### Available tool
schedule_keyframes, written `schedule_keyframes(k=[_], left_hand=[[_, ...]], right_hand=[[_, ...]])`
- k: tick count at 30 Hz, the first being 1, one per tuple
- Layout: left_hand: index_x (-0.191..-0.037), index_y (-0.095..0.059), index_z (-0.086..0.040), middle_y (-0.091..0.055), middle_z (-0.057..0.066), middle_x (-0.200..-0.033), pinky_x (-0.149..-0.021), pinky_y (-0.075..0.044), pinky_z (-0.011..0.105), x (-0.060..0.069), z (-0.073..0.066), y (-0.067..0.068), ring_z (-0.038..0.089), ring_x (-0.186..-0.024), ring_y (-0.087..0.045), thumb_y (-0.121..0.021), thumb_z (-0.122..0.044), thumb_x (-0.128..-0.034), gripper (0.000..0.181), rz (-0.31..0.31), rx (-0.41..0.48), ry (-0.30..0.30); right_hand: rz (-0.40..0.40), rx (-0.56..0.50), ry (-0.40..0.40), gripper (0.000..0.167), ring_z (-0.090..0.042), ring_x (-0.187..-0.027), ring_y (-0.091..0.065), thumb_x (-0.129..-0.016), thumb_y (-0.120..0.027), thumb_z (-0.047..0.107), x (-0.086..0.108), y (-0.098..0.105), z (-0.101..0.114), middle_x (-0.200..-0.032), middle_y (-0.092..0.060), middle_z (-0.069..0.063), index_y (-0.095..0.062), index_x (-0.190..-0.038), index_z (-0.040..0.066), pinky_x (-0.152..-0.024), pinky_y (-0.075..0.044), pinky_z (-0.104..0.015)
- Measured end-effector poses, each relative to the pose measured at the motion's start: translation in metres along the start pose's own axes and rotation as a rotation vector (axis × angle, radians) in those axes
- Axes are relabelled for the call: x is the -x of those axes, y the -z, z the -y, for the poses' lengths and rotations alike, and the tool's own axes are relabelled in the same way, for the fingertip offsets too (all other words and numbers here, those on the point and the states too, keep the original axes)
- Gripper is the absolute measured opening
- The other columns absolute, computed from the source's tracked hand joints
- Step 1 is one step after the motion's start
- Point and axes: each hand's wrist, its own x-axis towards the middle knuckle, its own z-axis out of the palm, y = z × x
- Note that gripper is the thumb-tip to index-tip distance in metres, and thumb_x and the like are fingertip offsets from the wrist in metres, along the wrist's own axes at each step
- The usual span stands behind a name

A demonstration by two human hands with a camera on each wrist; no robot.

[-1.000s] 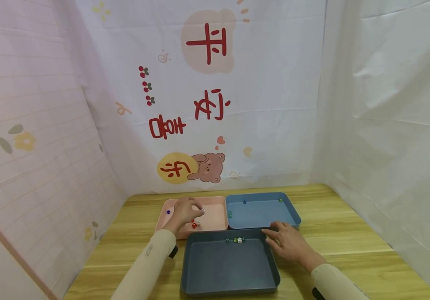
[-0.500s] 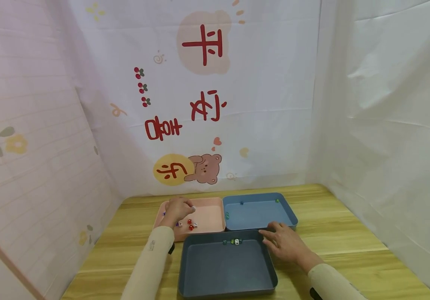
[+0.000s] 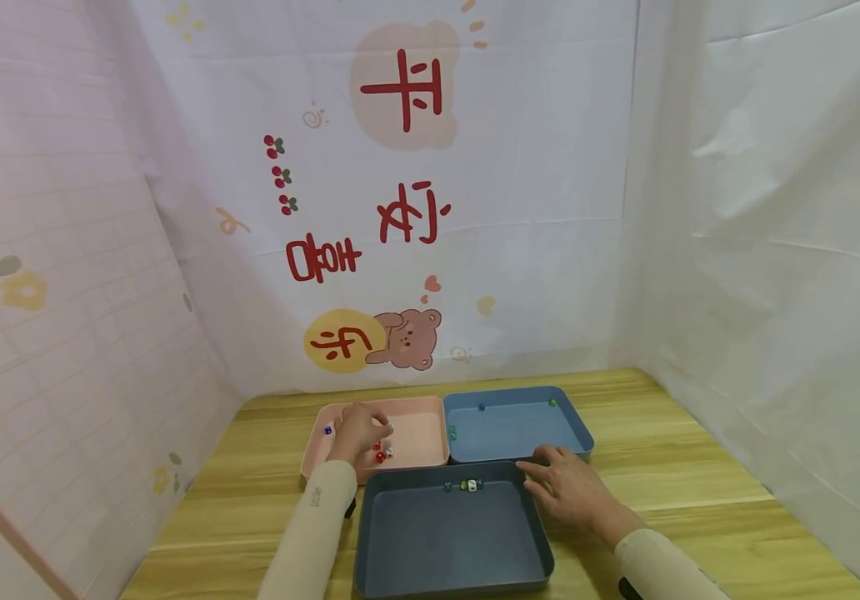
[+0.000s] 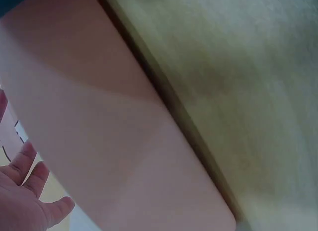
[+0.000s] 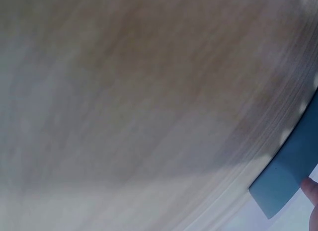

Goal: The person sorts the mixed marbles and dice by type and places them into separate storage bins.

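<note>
My left hand (image 3: 358, 432) is over the pink tray (image 3: 422, 429), thumb and a finger pinching a small white die (image 3: 390, 427) at their tips. Below it in that tray lie red dice (image 3: 380, 457), another white die (image 3: 390, 452) and, to the left, a blue die (image 3: 328, 430); the hand hides part of the tray. In the left wrist view the pinched die does not show. My right hand (image 3: 568, 492), fingers relaxed, rests by the back right corner of the dark grey tray (image 3: 452, 537), its fingertips touching the rim.
Behind the dark tray, the blue tray (image 3: 520, 429) adjoins the pink one and holds a few small dice along its edges. Several dice, one of them white (image 3: 472, 485), line the dark tray's far side. A wooden table (image 3: 700, 475) bears all three; cloth walls surround it.
My left hand went left over the pink tray with the white die, then came slightly back right and lower. My right hand stays by the dark tray's corner. The head view has shifted slightly.
</note>
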Motion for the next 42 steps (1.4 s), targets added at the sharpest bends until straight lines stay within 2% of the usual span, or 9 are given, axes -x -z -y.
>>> schedule_keyframes(k=[6, 9, 14, 23, 29, 36, 42], left_hand=[[-0.081, -0.073, -0.015, -0.065, 0.005, -0.102, -0.107, -0.012, 0.064, 0.0015, 0.0000, -0.0031, 0.038, -0.120, -0.042, -0.077, -0.021, -0.0874, 0.010, -0.006, 0.005, -0.010], [-0.089, -0.075, -0.013, -0.067, 0.005, -0.103, -0.107, -0.013, 0.065, 0.0006, 0.0006, -0.0048, 0.038, -0.119, -0.044, -0.077, -0.021, -0.0874, 0.008, -0.015, -0.018, -0.020], [-0.103, -0.076, -0.010, -0.066, 0.008, -0.111, -0.105, -0.018, 0.066, -0.0006, 0.0026, -0.0050, 0.038, -0.117, -0.044, -0.075, -0.020, -0.0886, 0.017, -0.020, -0.043, -0.033], [-0.103, -0.075, -0.009, -0.068, 0.006, -0.109, -0.106, -0.019, 0.064, 0.0030, 0.0033, 0.0021, 0.038, -0.116, -0.046, -0.074, -0.019, -0.0896, 0.017, -0.018, -0.062, -0.057], [-0.104, -0.076, -0.012, -0.062, 0.008, -0.117, -0.103, -0.025, 0.059, 0.0002, 0.0012, 0.0020, 0.036, -0.118, -0.043, -0.075, -0.022, -0.0889, 0.018, -0.002, -0.067, -0.011], [-0.107, -0.075, -0.009, -0.061, 0.013, -0.122, -0.103, -0.023, 0.060, 0.0015, 0.0015, 0.0026, 0.039, -0.121, -0.042, -0.074, -0.022, -0.0893, 0.022, -0.003, -0.077, -0.086], [-0.107, -0.075, -0.011, -0.059, 0.012, -0.125, -0.106, -0.022, 0.060, 0.0040, -0.0015, 0.0016, 0.038, -0.123, -0.042, -0.075, -0.022, -0.0894, 0.021, 0.018, -0.056, -0.083]], right_hand=[[-0.005, 0.002, -0.001, 0.037, -0.030, -0.103, -0.058, -0.101, -0.056, 0.039, 0.0003, -0.0002, 0.0001, -0.121, -0.058, -0.010, -0.067, -0.131, 0.022, -0.086, -0.049, -0.051], [-0.014, -0.005, 0.003, 0.036, -0.030, -0.102, -0.058, -0.100, -0.057, 0.037, 0.0003, -0.0006, -0.0005, -0.120, -0.058, -0.010, -0.067, -0.131, 0.021, -0.086, -0.050, -0.052], [-0.025, -0.006, 0.011, 0.035, -0.031, -0.101, -0.058, -0.100, -0.058, 0.037, 0.0002, -0.0006, -0.0006, -0.119, -0.059, -0.011, -0.067, -0.130, 0.021, -0.085, -0.050, -0.052], [-0.044, 0.007, 0.022, 0.034, -0.032, -0.100, -0.059, -0.099, -0.060, 0.035, -0.0003, 0.0008, 0.0018, -0.117, -0.059, -0.012, -0.069, -0.128, 0.018, -0.084, -0.050, -0.052], [-0.026, 0.012, 0.016, 0.035, -0.033, -0.100, -0.059, -0.100, -0.058, 0.035, -0.0002, 0.0021, 0.0023, -0.117, -0.059, -0.012, -0.068, -0.129, 0.017, -0.085, -0.050, -0.052], [-0.011, -0.003, -0.008, 0.036, -0.033, -0.103, -0.058, -0.099, -0.059, 0.035, 0.0010, 0.0013, 0.0031, -0.119, -0.058, -0.012, -0.067, -0.130, 0.020, -0.087, -0.049, -0.053], [-0.019, -0.001, -0.005, 0.035, -0.033, -0.103, -0.058, -0.099, -0.060, 0.035, 0.0009, 0.0026, 0.0038, -0.119, -0.059, -0.012, -0.068, -0.130, 0.020, -0.087, -0.049, -0.053]])
